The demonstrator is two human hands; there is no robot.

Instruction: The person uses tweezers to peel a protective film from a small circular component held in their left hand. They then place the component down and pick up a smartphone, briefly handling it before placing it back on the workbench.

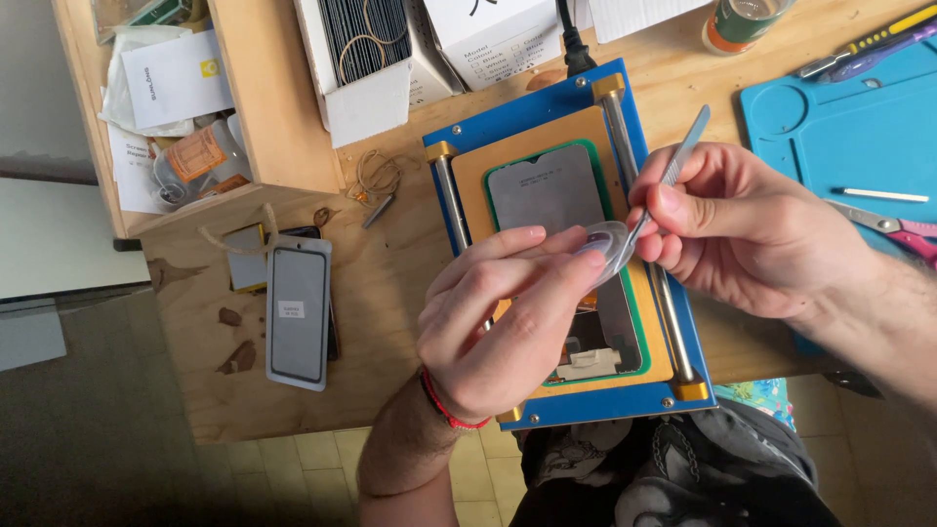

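Your left hand comes up from the near edge of the bench, wrist bent and a red cord around it, fingers curled so that thumb and forefinger pinch a small clear round piece; that grip is closed on the piece. Your right hand reaches in from the right edge, forearm angled down toward the near right corner, its grip closed on metal tweezers held like a pen, handle end pointing up and away from you, tips touching the clear piece. The piece looks glossy, translucent and flat, partly hidden by your fingertips, and it is held above the blue heating plate that sits at the near edge of the bench, toward its middle. On that plate lies an orange mat with a green frame around a grey phone panel. Near the left edge lies a phone screen glass on white backing, and at the right edge a light blue work mat carries small tools.
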